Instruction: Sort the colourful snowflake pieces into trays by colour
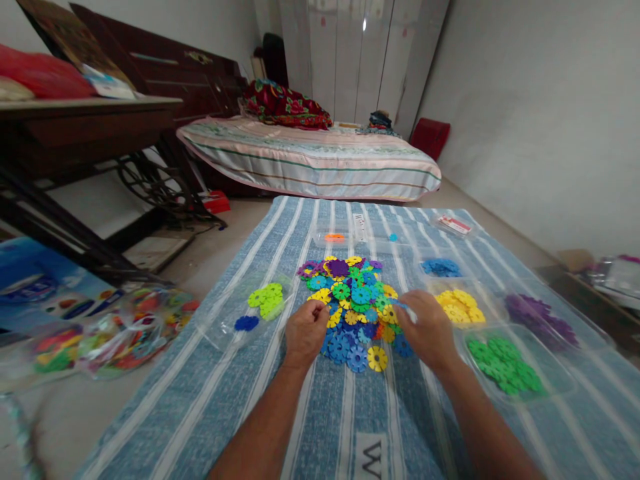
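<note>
On a white-striped blue cloth [210, 393] lies a heap of multicoloured, flower-shaped plastic discs [353, 293]. At its left edge, the left hand [304, 335] has fingertips together, on what one cannot tell; at its right, the right hand [431, 328] pinches a blurred pale-blue piece [407, 311]. Gripping rims should disturb the heap least.

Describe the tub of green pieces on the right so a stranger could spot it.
Find the blue striped cloth, then the mixed pile of flower-shaped pieces on it. Right of the right hand, find the clear tub nearest the camera. It holds only green pieces; its neighbours hold yellow pieces and purple pieces.
</note>
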`<state>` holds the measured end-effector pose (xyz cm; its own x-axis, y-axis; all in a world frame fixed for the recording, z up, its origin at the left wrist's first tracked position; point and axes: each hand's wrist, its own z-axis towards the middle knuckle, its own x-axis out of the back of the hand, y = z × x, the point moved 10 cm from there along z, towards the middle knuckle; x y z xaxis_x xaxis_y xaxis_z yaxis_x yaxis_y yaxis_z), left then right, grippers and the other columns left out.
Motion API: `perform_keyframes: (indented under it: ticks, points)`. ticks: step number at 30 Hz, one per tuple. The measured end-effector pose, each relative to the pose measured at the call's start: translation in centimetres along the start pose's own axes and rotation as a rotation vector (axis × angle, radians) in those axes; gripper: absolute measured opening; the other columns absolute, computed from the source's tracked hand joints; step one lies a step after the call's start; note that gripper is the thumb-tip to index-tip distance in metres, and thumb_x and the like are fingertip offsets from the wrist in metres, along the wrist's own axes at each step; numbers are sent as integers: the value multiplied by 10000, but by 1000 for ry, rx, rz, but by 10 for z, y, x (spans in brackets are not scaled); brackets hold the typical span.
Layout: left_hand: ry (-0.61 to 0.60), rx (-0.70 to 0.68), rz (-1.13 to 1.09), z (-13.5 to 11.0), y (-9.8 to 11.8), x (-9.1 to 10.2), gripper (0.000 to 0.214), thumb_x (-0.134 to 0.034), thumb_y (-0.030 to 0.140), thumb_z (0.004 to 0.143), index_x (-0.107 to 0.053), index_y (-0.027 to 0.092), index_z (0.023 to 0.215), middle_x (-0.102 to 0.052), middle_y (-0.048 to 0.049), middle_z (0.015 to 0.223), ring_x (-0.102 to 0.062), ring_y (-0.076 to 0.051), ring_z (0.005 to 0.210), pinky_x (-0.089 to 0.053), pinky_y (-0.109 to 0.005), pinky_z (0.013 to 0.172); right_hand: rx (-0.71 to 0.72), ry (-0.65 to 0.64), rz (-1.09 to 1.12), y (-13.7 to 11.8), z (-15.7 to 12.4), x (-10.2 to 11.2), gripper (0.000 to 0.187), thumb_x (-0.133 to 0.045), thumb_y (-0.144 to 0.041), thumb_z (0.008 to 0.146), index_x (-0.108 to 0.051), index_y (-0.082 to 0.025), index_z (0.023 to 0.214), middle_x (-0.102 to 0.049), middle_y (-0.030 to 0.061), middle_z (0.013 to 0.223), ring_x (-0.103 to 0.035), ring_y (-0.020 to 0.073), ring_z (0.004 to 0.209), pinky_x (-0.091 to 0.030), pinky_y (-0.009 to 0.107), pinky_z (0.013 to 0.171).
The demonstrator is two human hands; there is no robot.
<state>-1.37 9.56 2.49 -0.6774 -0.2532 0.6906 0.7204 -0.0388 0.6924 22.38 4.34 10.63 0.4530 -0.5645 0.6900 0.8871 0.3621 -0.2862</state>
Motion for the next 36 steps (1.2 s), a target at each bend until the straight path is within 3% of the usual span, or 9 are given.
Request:
perform_keyframes:
  ticks: [4, 9, 19, 24, 28, 30, 34, 36]
  points:
    - [-6, 3, 4, -1, 2, 1, 157, -496, 305, 769, -579, 198, 689, -616, 33, 648, -553, -98, 617, -373, -187, 579, 71, -193, 129, -43, -34, -33, 124, -561, -263, 783, -634, -191, 853, -613, 90, 977, -519, 219, 1033, -437, 401, 913]
    - [-12, 3, -14, -1, 1, -1, 165, -489, 306, 770, -589, 193, 703, -614, 29, 649, -546, -98, 605, -375, -191, 577, 69, -334, 110, -65, -56, -50, 217, -630, -282, 724, -624, -173, 911, -519, 138, 1209, -352, 311, 1235, -385, 508, 954]
    - [-6, -5, 1, -1, 1, 0, 156, -499, 310, 764, -591, 199, 704, -620, 30, 657, -553, -102, 627, -374, -193, 581, -20, -325, 180, -64, -62, -51, 261, -680, -190, 665, -600, -166, 912, -538, 132, 1179, -381, 290, 1213, -348, 497, 1002]
    - [3, -8, 14, 0, 2, 1, 167, -493, 314, 768, -588, 198, 697, -612, 31, 641, -548, -101, 620, -368, -190, 572, -105, -329, 291, -58, -60, -49, 97, -652, -160, 669, -581, -206, 716, -604, 72, 1047, -472, 245, 1129, -385, 452, 967]
    - [4, -5, 21, 0, 2, 1, 166, -495, 313, 764, -587, 197, 691, -606, 30, 628, -543, -103, 610, -369, -191, 571, -134, -347, 347, -45, -44, -41, 103, -603, -171, 706, -550, -214, 629, -629, 43, 954, -545, 203, 1014, -442, 389, 887]
    - [4, -4, 20, -1, 2, 1, 164, -494, 310, 765, -583, 198, 686, -605, 29, 625, -543, -104, 608, -370, -191, 572, -102, -280, 291, -29, -25, -25, 114, -576, -194, 737, -543, -216, 630, -631, 43, 934, -556, 194, 980, -449, 374, 862]
    - [1, -5, 5, -1, 2, 1, 172, -484, 314, 772, -578, 198, 689, -610, 23, 639, -549, -106, 616, -377, -192, 581, -122, 136, -36, 22, 11, 37, 102, -544, -279, 789, -567, -195, 736, -620, 91, 904, -541, 228, 975, -418, 415, 885]
    - [3, -6, 0, 0, 2, 1, 173, -482, 319, 772, -580, 199, 694, -616, 21, 649, -554, -109, 627, -383, -193, 589, -143, 253, -165, 37, 16, 56, 144, -538, -306, 798, -580, -175, 839, -620, 102, 887, -543, 236, 948, -421, 421, 868]
